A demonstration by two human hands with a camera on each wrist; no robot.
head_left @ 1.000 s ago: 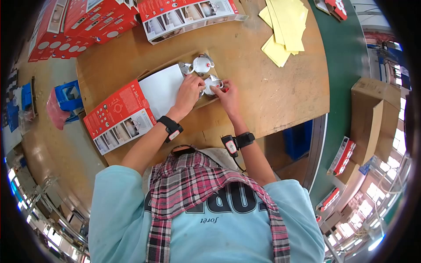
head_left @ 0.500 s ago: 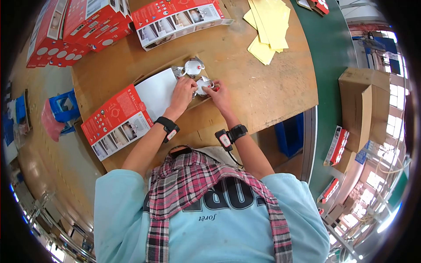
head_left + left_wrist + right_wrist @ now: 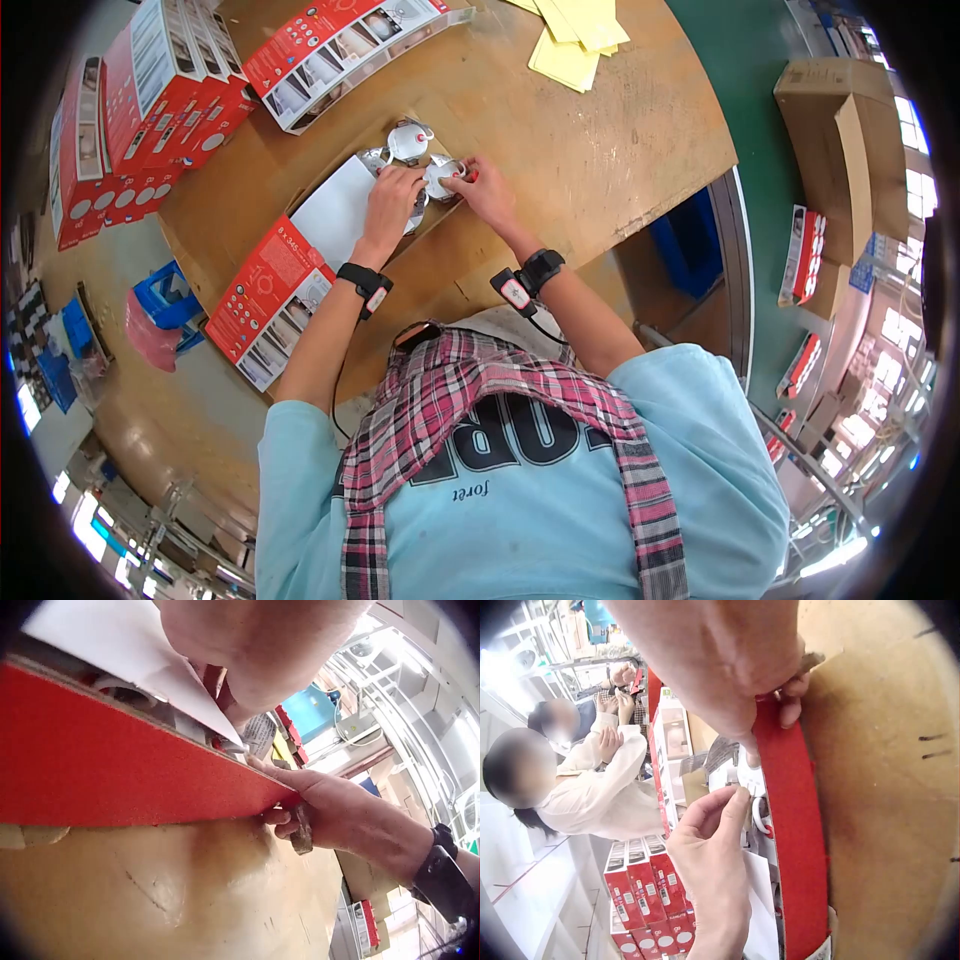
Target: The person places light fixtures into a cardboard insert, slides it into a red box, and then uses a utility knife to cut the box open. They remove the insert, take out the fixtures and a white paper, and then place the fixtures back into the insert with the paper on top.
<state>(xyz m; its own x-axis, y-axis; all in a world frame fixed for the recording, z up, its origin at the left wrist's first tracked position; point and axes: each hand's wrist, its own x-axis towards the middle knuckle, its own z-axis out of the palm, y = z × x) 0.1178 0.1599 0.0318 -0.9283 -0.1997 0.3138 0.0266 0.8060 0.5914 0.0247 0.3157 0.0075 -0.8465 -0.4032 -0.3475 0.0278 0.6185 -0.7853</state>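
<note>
A long open red-and-white box (image 3: 270, 290) lies aslant on the table, its near end under a white sheet (image 3: 330, 215). Two round white light fittings stand at its far end: one fitting (image 3: 408, 141) with a red dot, and a second fitting (image 3: 438, 177) between the hands. My left hand (image 3: 388, 205) pinches at the second fitting from the left, thumb and forefinger meeting beside it in the right wrist view. My right hand (image 3: 488, 192) grips the end of the box's red side wall (image 3: 795, 825), thumb over the edge by the fitting, fingers curled outside.
Red boxes (image 3: 160, 110) stand stacked at the back left, another red-and-white box (image 3: 345, 55) behind the fittings. Yellow sheets (image 3: 570, 50) lie at the far edge. A brown carton (image 3: 850, 140) stands on the green surface at right. Other people (image 3: 585, 772) appear beyond the table.
The head view has shifted and turned, so the box and fittings appear further left. Both hands stay at the same fitting and the box end, with only slight finger movement.
</note>
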